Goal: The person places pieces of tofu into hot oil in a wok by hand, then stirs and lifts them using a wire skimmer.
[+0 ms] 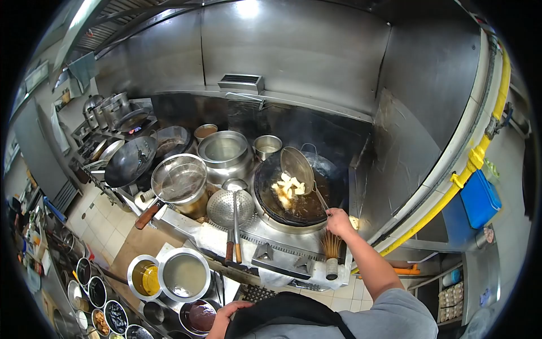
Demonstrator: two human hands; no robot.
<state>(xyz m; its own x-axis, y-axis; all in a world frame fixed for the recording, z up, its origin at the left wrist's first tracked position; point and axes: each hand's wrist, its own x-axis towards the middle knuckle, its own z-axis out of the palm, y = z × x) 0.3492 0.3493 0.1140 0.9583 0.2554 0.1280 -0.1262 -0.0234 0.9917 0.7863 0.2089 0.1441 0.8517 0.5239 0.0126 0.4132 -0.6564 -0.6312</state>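
My right hand (340,222) is closed around the handle of a mesh strainer (296,165), which is tipped over a wok (333,195) on the stove. Pale yellow chunks of food (289,185) lie at the strainer's lower edge and in the dark, bubbling oil beneath it. A bamboo wok brush (331,254) stands just below this hand. My left hand (232,309) is low in the view, beside a bowl of dark red sauce (200,316); its fingers lie stretched out and hold nothing visible. The apron hides part of what is under them.
A perforated skimmer (230,209) and a ladle (234,185) lie left of the wok. A fine sieve (179,178) sits on a pot. Behind are a large water pot (223,150) and more woks (131,161). A yellow pipe (477,155) runs along the right.
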